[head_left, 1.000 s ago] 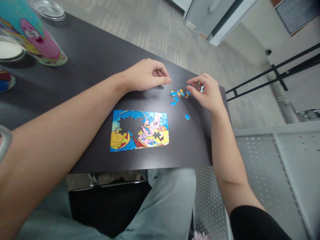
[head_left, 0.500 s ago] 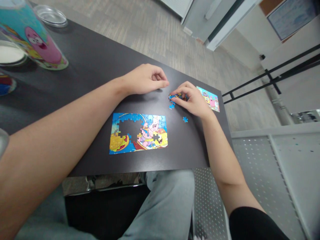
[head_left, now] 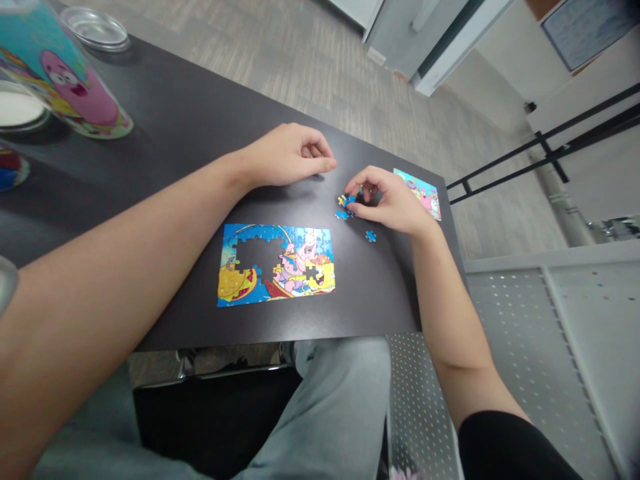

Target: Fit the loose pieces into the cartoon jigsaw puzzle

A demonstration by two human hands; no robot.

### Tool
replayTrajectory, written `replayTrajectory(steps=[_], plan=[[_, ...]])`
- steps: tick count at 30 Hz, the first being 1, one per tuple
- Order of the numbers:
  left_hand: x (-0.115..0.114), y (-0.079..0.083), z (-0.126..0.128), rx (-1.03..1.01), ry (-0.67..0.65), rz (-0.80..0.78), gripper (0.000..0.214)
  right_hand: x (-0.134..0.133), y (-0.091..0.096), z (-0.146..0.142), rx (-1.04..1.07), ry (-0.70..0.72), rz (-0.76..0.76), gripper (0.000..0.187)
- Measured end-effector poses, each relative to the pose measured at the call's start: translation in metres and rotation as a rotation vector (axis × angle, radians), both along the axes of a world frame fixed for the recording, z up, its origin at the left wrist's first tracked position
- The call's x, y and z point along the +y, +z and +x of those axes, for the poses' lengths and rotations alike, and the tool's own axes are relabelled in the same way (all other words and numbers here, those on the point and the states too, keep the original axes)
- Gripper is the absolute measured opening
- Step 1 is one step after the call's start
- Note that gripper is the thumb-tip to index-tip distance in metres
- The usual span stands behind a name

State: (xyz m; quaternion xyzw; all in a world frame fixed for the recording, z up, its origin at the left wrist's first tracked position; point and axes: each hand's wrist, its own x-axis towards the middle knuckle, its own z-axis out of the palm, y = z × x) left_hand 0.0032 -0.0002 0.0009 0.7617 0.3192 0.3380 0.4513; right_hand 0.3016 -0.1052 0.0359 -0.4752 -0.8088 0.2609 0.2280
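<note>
On the dark table (head_left: 165, 127) in front of me lies the partly assembled cartoon jigsaw puzzle (head_left: 277, 264), with a big gap in its upper left, nearer to me than both my hands and touching neither. My left hand (head_left: 285, 155) rests just beyond it, loosely curled and holding nothing, while my right hand (head_left: 393, 203) is bent over the small cluster of loose pieces (head_left: 345, 203), fingertips pinching among them; one lone blue piece (head_left: 371, 235) lies just beside that wrist
</note>
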Motion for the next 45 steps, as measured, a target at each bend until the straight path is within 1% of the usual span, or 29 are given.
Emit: replayTrajectory(steps=[3,5,7,10,13,17,20,23,26,29,31,34,37,41,45], plan=[[0.000,0.000,0.000,-0.014,-0.014,-0.005,0.030,-0.002,0.005,0.005,-0.004,0.023,-0.086,0.040],[-0.001,0.001,0.000,-0.007,-0.013,-0.006,0.031,-0.002,0.005,0.008,-0.001,0.041,-0.105,0.043],[-0.002,0.001,0.000,0.009,-0.002,0.001,0.031,0.000,0.003,0.009,0.001,0.027,-0.070,0.043],[-0.002,0.002,0.001,0.028,0.015,0.016,0.029,0.002,-0.001,0.004,-0.028,-0.017,-0.003,0.036],[-0.002,0.002,0.001,0.027,0.014,0.010,0.029,0.002,-0.001,-0.001,-0.061,-0.021,-0.003,0.033],[-0.003,0.003,0.001,0.005,-0.009,-0.039,0.030,-0.001,0.000,-0.003,-0.021,-0.024,-0.059,0.046],[-0.007,0.008,0.001,0.020,-0.012,-0.053,0.029,-0.005,0.006,-0.007,0.051,-0.025,-0.127,0.057],[-0.012,0.013,0.000,0.071,0.003,-0.019,0.025,-0.015,0.016,-0.020,0.163,0.048,-0.202,0.058],[-0.014,0.018,0.000,0.100,-0.005,0.010,0.017,-0.030,0.027,-0.040,0.246,0.186,-0.327,0.046],[-0.015,0.020,0.003,0.092,-0.014,0.017,0.009,-0.044,0.031,-0.059,0.251,0.348,-0.421,0.035],[-0.016,0.021,0.005,0.076,0.005,0.008,0.002,-0.050,0.031,-0.068,0.201,0.401,-0.428,0.030],[-0.018,0.023,0.009,0.062,0.039,-0.016,0.012,-0.053,0.031,-0.074,0.136,0.448,-0.409,0.026],[-0.021,0.025,0.011,0.065,0.038,-0.016,0.012,-0.053,0.031,-0.075,0.115,0.491,-0.411,0.024],[-0.023,0.027,0.011,0.076,0.043,-0.002,0.012,-0.052,0.033,-0.074,0.072,0.485,-0.421,0.025],[-0.023,0.028,0.011,0.092,0.049,-0.002,0.010,-0.053,0.032,-0.075,0.076,0.471,-0.425,0.026]])
